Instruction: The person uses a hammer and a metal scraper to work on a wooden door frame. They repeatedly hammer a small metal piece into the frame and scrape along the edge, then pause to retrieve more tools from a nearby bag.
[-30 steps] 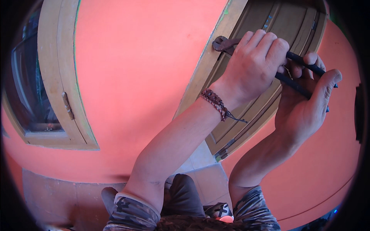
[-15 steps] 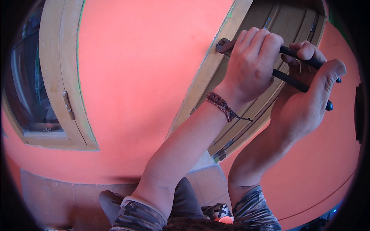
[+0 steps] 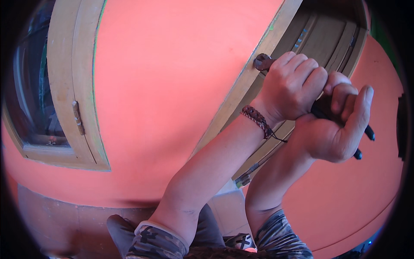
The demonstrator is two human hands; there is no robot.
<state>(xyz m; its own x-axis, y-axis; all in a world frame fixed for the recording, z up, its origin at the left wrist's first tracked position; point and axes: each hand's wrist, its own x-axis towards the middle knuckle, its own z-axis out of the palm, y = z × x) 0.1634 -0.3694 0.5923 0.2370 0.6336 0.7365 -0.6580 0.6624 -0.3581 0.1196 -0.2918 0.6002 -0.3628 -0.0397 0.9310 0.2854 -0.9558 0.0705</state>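
A pair of pincers (image 3: 262, 62) with a rusty brown head and black handles is in my hands. Its jaws lie against the wooden door frame (image 3: 235, 100); whether they grip anything there is hidden. My left hand (image 3: 296, 84) is wrapped round the pincers close behind the head, with a braided bracelet on its wrist. Below and to its right, my right hand (image 3: 334, 125) curls its fingers round the handles, thumb sticking up. Two handle tips stick out past the right palm, a little apart.
A brown panelled wooden door (image 3: 327, 39) stands within the frame. Salmon-pink wall (image 3: 172, 77) spreads on both sides. At the left is a wood-framed glass window (image 3: 36, 86) with a metal hinge (image 3: 77, 117). Tiled floor (image 3: 56, 218) lies below.
The handle ends have swung downward and come slightly closer together. My right hand has dropped and its fingers have closed more round the handles. The view has shifted a little.
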